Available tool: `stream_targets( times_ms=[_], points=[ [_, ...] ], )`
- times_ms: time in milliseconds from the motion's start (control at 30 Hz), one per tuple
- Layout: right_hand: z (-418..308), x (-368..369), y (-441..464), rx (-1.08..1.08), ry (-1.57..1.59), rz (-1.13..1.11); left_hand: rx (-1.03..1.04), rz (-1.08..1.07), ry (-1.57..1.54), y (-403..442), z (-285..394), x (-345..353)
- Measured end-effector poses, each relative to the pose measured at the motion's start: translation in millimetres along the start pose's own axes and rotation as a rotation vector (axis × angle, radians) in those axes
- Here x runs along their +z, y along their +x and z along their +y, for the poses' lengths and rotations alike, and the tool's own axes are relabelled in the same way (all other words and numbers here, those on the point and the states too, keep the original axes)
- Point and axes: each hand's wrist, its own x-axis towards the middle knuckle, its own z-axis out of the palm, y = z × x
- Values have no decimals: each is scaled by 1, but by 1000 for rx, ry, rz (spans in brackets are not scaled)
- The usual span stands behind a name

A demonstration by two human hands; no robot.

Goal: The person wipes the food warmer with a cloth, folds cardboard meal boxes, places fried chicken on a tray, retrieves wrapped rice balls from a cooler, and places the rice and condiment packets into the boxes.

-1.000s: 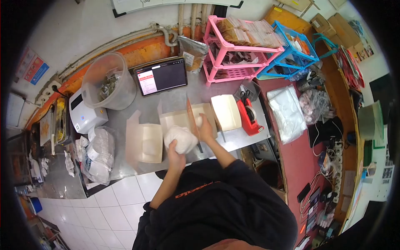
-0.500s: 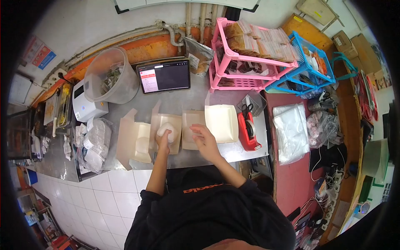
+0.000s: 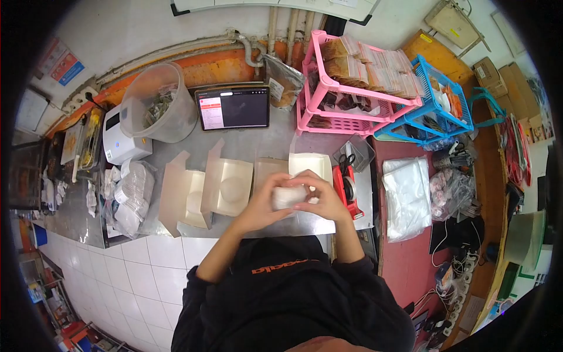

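My left hand (image 3: pixel 261 202) and my right hand (image 3: pixel 328 202) are curled round a white rounded bundle (image 3: pixel 286 198), one at each side. It is slightly blurred, and its contents cannot be made out. The hands are above the front of an open carton box (image 3: pixel 271 166) and partly cover it. Behind my right hand stands another open box (image 3: pixel 311 161), its interior partly hidden. To the left, an open box (image 3: pixel 218 182) holds a white rounded lump (image 3: pixel 235 189). The leftmost box (image 3: pixel 179 190) holds a similar lump (image 3: pixel 195 202).
A red tape dispenser (image 3: pixel 350 193) and scissors (image 3: pixel 346 159) lie right of the boxes. Behind stand a tablet (image 3: pixel 233 108), a clear tub (image 3: pixel 141 126) and a pink rack (image 3: pixel 316 97) of packets. Clear plastic bags (image 3: pixel 406 199) lie on the red surface.
My left hand has left the second box, where a white lump now sits. Both hands have come together further right, round a white bundle. The view has shifted slightly.
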Motion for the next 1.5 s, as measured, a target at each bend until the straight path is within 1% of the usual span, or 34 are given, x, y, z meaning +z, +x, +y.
stream_targets(
  times_ms=[33, 67, 100, 167, 200, 267, 300, 333, 367, 433, 467, 500, 567, 600, 633, 667, 733, 800, 833, 867, 900, 933, 967, 1000, 1033, 1100, 1133, 1167, 1233, 1267, 1300, 1400, 1433, 1500],
  points=[
    [15, 7, -1, -89, -126, 96, -24, -134, 27, 2, -12, 11],
    [16, 10, 1, -184, -257, 194, -1, -68, 15, 3, -14, 21],
    [12, 7, -3, -188, -266, 193, 8, -66, 12, 4, -16, 23],
    [0, 2, -18, 142, -132, 152, -172, 117, -356, 3, -15, 27],
    [3, -1, -22, 161, -97, 105, -178, 113, -359, 4, -11, 28],
    [14, -13, -32, 192, -59, 109, -115, 77, -498, 9, -3, 29],
    [21, -19, -34, 218, -24, 106, -110, 80, -501, 9, -3, 27],
    [33, -23, -36, 94, 21, 205, -100, 124, -358, 8, -4, 22],
    [48, -25, -35, 92, 18, 204, -89, 165, -213, 6, -5, 14],
    [74, -30, -33, 245, 337, 609, 4, 431, 65, 2, -26, -14],
    [78, -28, -27, 302, 255, 723, -32, 539, 66, -5, -40, -29],
    [87, -27, -24, 294, 252, 725, -68, 645, 65, -14, -59, -45],
    [123, -28, -18, 547, -100, 617, -243, 508, 373, -45, -120, -74],
    [165, -26, -16, 685, -229, 560, -229, 507, 371, -58, -137, -72],
    [196, -25, -12, 819, -361, 498, -274, 316, 599, -73, -151, -68],
    [190, -25, -5, 805, -370, 504, -318, 122, 822, -83, -157, -64],
    [171, -28, 8, 920, -494, 167, -330, 111, 865, -93, -154, -61],
    [170, -57, 24, 150, -1174, 264, -352, 89, 904, -93, -150, -58],
    [71, -64, 49, 313, -935, 293, -387, 145, 946, -91, -149, -52],
    [33, -76, 72, -76, -777, 565, -423, 203, 986, -90, -147, -47],
    [-27, -81, 90, -77, -659, 659, -423, 207, 984, -91, -149, -45],
    [-46, -104, 110, -397, -997, 745, -441, 259, 1003, -90, -153, -42],
    [-75, -116, 128, -527, -1256, 809, -457, 311, 1022, -89, -156, -40],
    [-90, -131, 149, -594, -1223, 710, -451, 316, 1021, -88, -157, -38],
    [-92, -143, 163, -602, -1227, 712, -478, 359, 1024, -87, -157, -36],
    [-90, -157, 186, -306, -1551, 297, -499, 412, 1025, -88, -157, -36],
    [-92, -161, 194, -269, -1561, 159, -509, 410, 1031, -89, -157, -37],
    [-95, -162, 200, -281, -1569, 159, -521, 408, 1035, -88, -155, -38],
    [-95, -164, 211, -175, -1642, 17, -540, 405, 1034, -87, -153, -39],
    [-93, -170, 212, -260, -1571, 31, -564, 387, 1038, -87, -152, -39],
    [-91, -177, 214, -262, -1574, 24, -567, 391, 1033, -87, -153, -39],
    [-95, -186, 218, -241, -1115, 164, -538, 395, 1031, -88, -156, -41],
    [-98, -188, 217, -239, -1116, 160, -527, 403, 1036, -88, -157, -41],
    [-102, -189, 214, -82, -1002, 127, -519, 409, 1040, -87, -153, -40]
  ],
)
